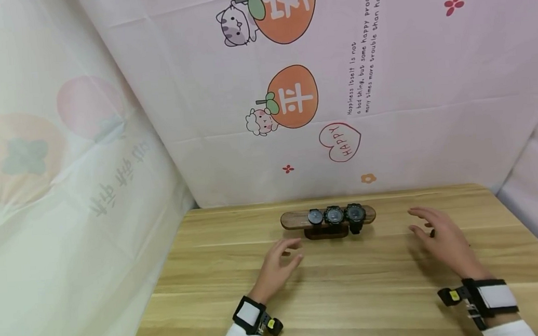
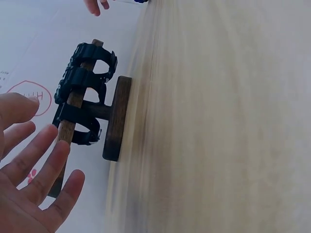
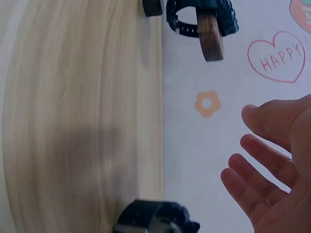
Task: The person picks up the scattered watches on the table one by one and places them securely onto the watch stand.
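A wooden watch stand (image 1: 294,220) stands near the table's back edge. Three dark watches are strapped round its bar: a smaller watch (image 1: 315,217) and two bulkier ones, the middle watch (image 1: 334,215) and the right watch (image 1: 355,213). My left hand (image 1: 273,272) hovers in front of the stand's left end, fingers spread and holding nothing. To the right of the stand, my right hand (image 1: 447,241) is held over the table with loosely bent, empty fingers. Below it lies another black watch (image 3: 154,216), mostly hidden by the hand in the head view.
The wood-grain table (image 1: 353,297) meets a printed white cloth (image 1: 417,142) hanging behind it. Another cloth wall (image 1: 69,255) rises on the left. Each wrist wears a strapped camera, such as the left wrist camera (image 1: 274,327).
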`<state>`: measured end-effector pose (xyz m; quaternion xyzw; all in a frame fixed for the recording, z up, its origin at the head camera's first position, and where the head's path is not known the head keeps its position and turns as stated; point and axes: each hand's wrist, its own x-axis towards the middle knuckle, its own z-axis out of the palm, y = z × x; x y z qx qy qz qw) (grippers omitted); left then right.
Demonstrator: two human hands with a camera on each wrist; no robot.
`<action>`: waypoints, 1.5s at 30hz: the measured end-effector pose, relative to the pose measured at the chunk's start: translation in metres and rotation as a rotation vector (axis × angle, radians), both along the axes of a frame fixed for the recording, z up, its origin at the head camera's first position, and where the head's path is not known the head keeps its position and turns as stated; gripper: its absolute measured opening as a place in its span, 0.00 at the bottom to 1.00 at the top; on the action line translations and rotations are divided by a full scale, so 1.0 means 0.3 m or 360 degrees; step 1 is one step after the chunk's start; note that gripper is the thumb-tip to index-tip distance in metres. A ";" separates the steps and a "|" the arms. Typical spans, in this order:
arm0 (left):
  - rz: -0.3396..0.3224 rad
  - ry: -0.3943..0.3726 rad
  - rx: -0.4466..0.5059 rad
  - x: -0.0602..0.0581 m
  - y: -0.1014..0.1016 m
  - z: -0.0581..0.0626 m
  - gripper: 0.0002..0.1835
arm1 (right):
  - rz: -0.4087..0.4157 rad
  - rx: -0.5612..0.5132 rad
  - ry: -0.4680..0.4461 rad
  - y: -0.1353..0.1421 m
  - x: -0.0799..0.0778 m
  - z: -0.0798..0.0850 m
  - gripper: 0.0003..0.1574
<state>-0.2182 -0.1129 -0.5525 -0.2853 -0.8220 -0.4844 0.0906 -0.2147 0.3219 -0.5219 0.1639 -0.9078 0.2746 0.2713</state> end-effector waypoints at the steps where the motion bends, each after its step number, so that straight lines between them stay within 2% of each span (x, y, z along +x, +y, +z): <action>1: -0.0005 -0.0011 0.0006 0.002 0.000 -0.002 0.21 | -0.0007 -0.0002 -0.0003 0.010 0.003 -0.002 0.30; 12: 0.0019 -0.0207 0.0035 0.025 0.001 -0.013 0.23 | -0.0101 -0.0059 -0.0053 0.114 0.034 -0.025 0.27; 17: 0.0019 -0.0199 0.0029 0.028 0.004 -0.016 0.21 | -0.0145 -0.0071 -0.0128 0.158 0.046 -0.038 0.26; 26: -0.0052 -0.0174 0.0075 0.031 0.012 -0.028 0.20 | -0.0263 0.0000 -0.0292 0.223 0.068 -0.065 0.25; 38: -0.0059 -0.0299 0.0076 0.047 0.024 -0.020 0.21 | -0.0361 -0.0048 -0.0598 0.277 0.084 -0.091 0.28; 45: -0.0084 -0.0324 0.0097 0.052 0.029 -0.029 0.19 | -0.0409 -0.0063 -0.0668 0.287 0.088 -0.094 0.25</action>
